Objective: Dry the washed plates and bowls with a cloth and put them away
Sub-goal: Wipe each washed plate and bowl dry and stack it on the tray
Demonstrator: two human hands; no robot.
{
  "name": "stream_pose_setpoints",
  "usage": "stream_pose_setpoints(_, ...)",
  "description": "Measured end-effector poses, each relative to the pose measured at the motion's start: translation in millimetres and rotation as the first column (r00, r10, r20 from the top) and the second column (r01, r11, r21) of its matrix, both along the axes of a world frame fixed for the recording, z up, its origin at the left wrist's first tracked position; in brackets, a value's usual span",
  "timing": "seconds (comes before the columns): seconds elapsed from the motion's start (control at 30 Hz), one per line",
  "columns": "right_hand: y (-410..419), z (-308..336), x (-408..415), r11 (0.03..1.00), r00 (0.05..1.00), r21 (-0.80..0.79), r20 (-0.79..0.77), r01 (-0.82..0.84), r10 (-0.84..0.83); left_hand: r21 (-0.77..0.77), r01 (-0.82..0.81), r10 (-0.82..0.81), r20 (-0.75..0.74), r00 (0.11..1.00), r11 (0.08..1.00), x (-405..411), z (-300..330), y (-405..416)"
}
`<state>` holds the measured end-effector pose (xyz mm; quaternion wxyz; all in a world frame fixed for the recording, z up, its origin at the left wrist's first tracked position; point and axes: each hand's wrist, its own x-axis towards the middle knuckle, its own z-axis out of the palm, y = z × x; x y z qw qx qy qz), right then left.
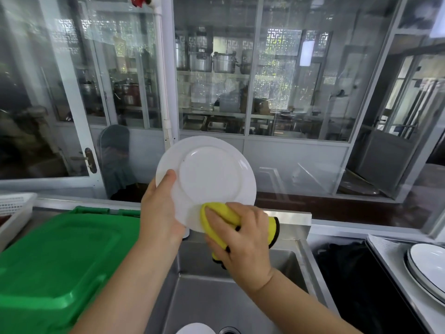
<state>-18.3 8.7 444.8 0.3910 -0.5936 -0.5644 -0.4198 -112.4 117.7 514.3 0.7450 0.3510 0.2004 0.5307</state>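
L hand (160, 214) grips white plate (209, 174) upright over sink (216, 297); R hand (243, 239) fingers clutch yellow cloth (224, 218) against its lower rim.

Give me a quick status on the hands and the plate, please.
Left hand grips round white plate, underside showing. Right hand presses yellow cloth on lower rim. Nothing obstructing.

At six o'clock a white dish (195, 329) in the sink is cut by the frame edge. At four o'clock, stacked plates (427, 268) run off-frame. The cloth (222, 219) is half hidden under fingers.
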Motion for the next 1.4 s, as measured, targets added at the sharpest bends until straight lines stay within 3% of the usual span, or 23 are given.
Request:
stream_pose_setpoints(0.2,2.9,-0.9,1.6,0.996,0.984,-0.087,0.171,-0.034,0.048,-0.062,-0.013,0.011,-0.033,0.999,0.998,-4.0,-9.4,4.7)
stream_pose_setpoints(0.27,-4.0,-3.9,13.2,0.99,0.993,-0.121,0.086,-0.074,0.084,-0.017,-0.001,0.0,-0.037,0.999,1.0,-10.3,-9.2,8.3)
stream_pose_setpoints(0.33,-10.4,-3.3,24.6,0.988,0.99,-0.103,-0.096,-0.114,0.104,0.043,-0.015,0.017,-0.042,0.999,0.999,-17.6,-7.6,11.1)
stream_pose_setpoints(0.4,-12.2,4.7,35.4,0.994,0.971,-0.085,-0.233,-0.072,0.05,0.08,-0.022,0.026,-0.056,0.998,0.997,-23.5,-7.4,11.9)
stream_pose_setpoints(0.47,-10.1,21.4,44.4,0.995,0.962,-0.101,-0.27,0.014,-0.041,0.104,-0.01,0.02,-0.089,0.996,0.995,-25.4,-8.2,10.1)
stream_pose_setpoints(0.7,8.6,58.8,36.7,0.976,0.977,-0.122,-0.09,0.18,-0.191,0.238,0.033,0.009,-0.171,0.985,0.971,-19.5,-5.6,1.8)
stream_pose_setpoints(0.83,18.0,57.9,9.2,0.989,0.995,-0.119,-0.052,0.084,-0.091,0.251,0.085,-0.024,-0.238,0.971,0.964,-17.4,-10.9,-0.9)
stream_pose_setpoints(1.07,-0.4,15.6,-0.5,0.945,0.992,-0.313,0.054,-0.095,0.117,0.241,0.171,-0.116,-0.226,0.967,0.955,-26.6,-15.5,12.6)
stream_pose_setpoints(1.4,-55.0,-2.8,28.4,0.919,0.989,-0.367,0.065,0.147,-0.132,0.217,0.386,-0.308,-0.319,0.896,0.897,0.6,-43.1,12.1)
